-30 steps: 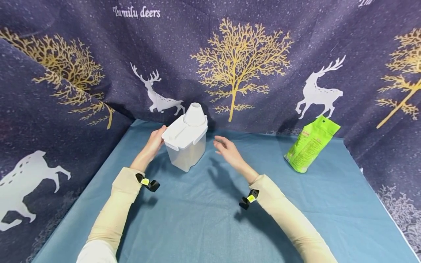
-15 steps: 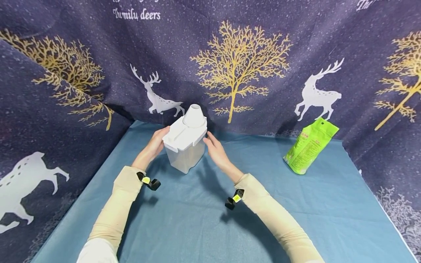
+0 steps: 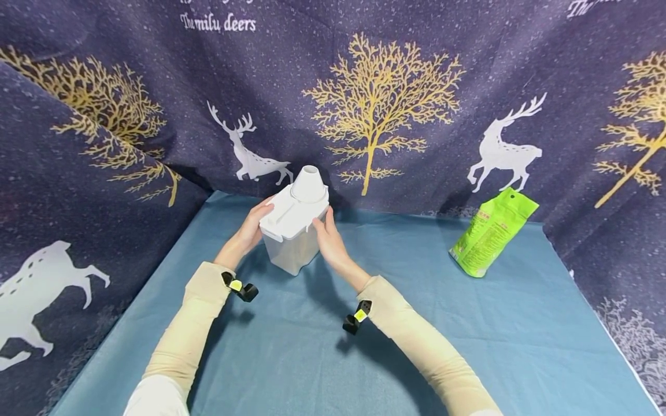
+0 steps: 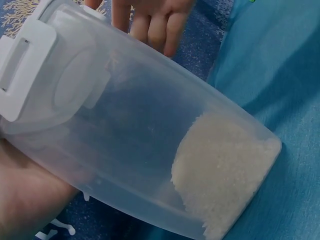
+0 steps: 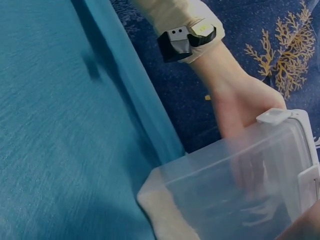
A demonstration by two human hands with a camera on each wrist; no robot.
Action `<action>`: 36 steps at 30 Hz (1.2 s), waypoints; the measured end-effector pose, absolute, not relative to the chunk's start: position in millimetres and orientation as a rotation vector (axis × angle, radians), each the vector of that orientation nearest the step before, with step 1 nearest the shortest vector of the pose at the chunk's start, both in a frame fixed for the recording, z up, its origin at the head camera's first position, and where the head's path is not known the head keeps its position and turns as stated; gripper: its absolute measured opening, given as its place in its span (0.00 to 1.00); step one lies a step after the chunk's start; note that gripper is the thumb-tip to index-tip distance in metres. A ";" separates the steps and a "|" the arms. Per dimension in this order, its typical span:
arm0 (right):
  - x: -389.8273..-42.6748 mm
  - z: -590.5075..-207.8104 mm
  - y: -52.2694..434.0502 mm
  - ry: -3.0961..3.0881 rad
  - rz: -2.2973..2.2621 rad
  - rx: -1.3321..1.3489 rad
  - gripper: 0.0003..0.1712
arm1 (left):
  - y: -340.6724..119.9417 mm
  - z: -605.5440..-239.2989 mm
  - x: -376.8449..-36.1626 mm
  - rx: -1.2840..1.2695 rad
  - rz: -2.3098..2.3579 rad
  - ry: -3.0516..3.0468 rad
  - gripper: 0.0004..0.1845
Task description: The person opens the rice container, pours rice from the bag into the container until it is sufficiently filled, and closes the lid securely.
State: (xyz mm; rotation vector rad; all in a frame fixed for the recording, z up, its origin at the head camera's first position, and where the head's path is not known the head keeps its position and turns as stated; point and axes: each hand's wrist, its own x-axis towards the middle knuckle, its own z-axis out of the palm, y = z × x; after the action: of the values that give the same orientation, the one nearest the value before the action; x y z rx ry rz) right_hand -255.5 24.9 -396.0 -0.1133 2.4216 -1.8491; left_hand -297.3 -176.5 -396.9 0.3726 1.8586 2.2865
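Observation:
A translucent plastic storage box (image 3: 291, 251) with a white lid (image 3: 286, 214) and a cone-shaped white cap (image 3: 309, 185) stands on the blue cloth. My left hand (image 3: 250, 231) grips its left side, the thumb over the lid's edge. On the other side my right hand (image 3: 330, 240) holds the box near the lid, thumb at a white side latch. White rice-like grains (image 4: 225, 170) lie low inside the box, as the left wrist view shows. In the right wrist view the left hand (image 5: 245, 102) appears partly through the clear wall.
A bright green printed bag (image 3: 491, 231) leans at the back right, near the dark curtain (image 3: 416, 173) patterned with deer and trees. Blue cloth (image 3: 291, 346) covers the table. A black camera is strapped on each wrist.
My right hand has moved left from apart to the box's right side, its thumb coming to the latch. My left thumb has come over the lid. The box stands in nearly the same place.

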 end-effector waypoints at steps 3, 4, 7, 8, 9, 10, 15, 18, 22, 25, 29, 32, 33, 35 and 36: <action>-256.1 -397.3 21.6 2.439 -1.845 -0.101 0.40 | -178.8 -396.6 -297.2 0.369 2.285 1.817 0.31; -256.3 -397.4 20.6 2.440 -1.856 -0.097 0.40 | -179.7 -396.5 -297.6 0.371 2.282 1.799 0.31; -257.0 -397.3 18.2 2.430 -1.908 -0.074 0.40 | -180.9 -396.0 -300.1 0.376 2.282 1.741 0.31; -257.0 -397.1 17.5 2.426 -1.929 -0.067 0.40 | -180.8 -395.5 -301.1 0.369 2.283 1.721 0.31; -257.1 -396.9 16.7 2.416 -1.955 -0.059 0.40 | -180.5 -395.0 -302.0 0.359 2.286 1.702 0.31; -257.0 -396.6 15.9 2.408 -1.978 -0.052 0.40 | -180.0 -394.3 -302.9 0.351 2.288 1.683 0.31; -257.1 -394.9 11.4 2.355 -2.050 -0.018 0.42 | -177.5 -392.2 -304.6 0.330 2.287 1.663 0.31; -257.0 -393.1 9.2 2.339 -2.039 -0.003 0.43 | -176.6 -393.0 -304.3 0.317 2.300 1.664 0.31; -256.3 -390.5 7.9 2.373 -1.990 -0.003 0.44 | -173.8 -392.9 -302.7 0.312 2.314 1.663 0.30; -256.6 -389.3 7.6 2.401 -1.969 -0.009 0.44 | -171.8 -391.9 -301.6 0.319 2.315 1.676 0.30; -257.7 -388.7 6.9 2.429 -1.955 -0.014 0.43 | -170.7 -391.3 -301.0 0.323 2.316 1.690 0.30; -257.5 -388.6 6.7 2.445 -1.945 -0.010 0.43 | -170.4 -391.9 -299.3 0.313 2.319 1.690 0.30; -257.0 -388.6 6.8 2.450 -1.942 -0.006 0.43 | -170.2 -392.2 -298.5 0.308 2.319 1.690 0.30; -256.7 -388.5 7.2 2.460 -1.938 0.001 0.43 | -170.1 -392.2 -296.7 0.298 2.321 1.688 0.30; -256.5 -388.4 7.6 2.463 -1.937 0.002 0.43 | -169.9 -392.2 -295.9 0.294 2.319 1.690 0.30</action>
State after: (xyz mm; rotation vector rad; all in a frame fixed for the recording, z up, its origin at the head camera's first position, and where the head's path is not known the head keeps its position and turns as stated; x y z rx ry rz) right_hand -256.5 7.6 -388.4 0.0018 2.4633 -1.9368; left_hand -295.9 -169.9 -392.2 0.2940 1.6901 2.3189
